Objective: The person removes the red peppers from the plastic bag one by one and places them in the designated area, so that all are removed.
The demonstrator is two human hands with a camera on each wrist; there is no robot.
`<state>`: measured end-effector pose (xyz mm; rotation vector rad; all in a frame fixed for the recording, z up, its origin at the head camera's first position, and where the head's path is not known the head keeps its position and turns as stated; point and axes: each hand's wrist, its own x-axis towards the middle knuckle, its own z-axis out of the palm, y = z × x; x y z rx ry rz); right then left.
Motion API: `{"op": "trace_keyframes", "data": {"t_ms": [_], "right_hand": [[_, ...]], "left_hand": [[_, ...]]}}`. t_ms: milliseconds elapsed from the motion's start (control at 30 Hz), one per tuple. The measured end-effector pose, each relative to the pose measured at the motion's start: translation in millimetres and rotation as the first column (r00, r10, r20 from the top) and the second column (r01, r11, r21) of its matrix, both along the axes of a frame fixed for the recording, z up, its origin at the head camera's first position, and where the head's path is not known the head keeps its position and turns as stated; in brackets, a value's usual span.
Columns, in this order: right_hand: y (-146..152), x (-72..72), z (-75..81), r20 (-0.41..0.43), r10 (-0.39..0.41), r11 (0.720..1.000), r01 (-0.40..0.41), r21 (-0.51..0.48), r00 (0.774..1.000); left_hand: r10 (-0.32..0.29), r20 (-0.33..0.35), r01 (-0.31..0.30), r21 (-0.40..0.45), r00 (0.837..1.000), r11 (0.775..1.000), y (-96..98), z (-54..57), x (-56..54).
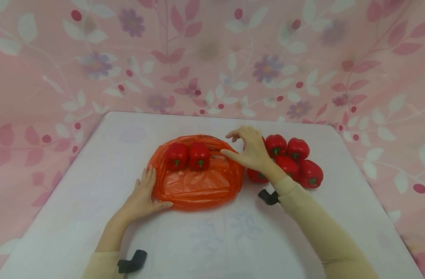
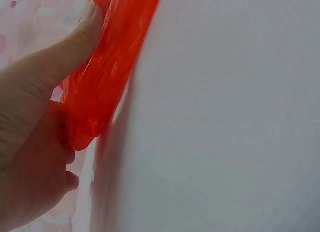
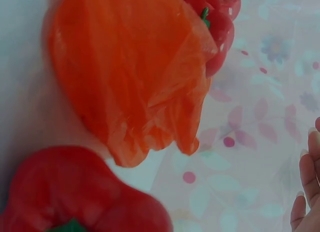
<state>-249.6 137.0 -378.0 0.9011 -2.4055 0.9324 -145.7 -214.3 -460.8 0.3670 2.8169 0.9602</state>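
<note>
An orange plastic bag (image 1: 195,195), rolled into a round open shape, lies on the table with two red bell peppers (image 1: 176,155) side by side towards its far left. My left hand (image 1: 143,195) rests against the bag's left edge, fingers spread and thumb along the near rim. The left wrist view shows that thumb lying along the orange plastic (image 2: 112,57). My right hand (image 1: 249,149), holding nothing, hovers between the bag's right rim and a group of red bell peppers (image 1: 311,173). It partly hides some of them. Its fingertips show at the edge of the right wrist view.
The white-covered table (image 1: 216,248) has its far edge against a pink floral backdrop (image 1: 212,58). Several peppers sit close together right of the bag, one (image 3: 85,192) near the right wrist camera. Dark wrist mounts (image 1: 132,262) stick out from both sleeves.
</note>
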Motion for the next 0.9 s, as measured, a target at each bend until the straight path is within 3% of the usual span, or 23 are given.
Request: {"op": "trace_keyframes", "data": {"t_ms": [900], "right_hand": [[-47,-15.2,0.5,0.226,0.060,0.996,-0.043,-0.080,0.972]], "left_hand": [[-0.003,-0.015,0.003,-0.009,1.000,1.000,-1.7,-3.5,1.1]]}}
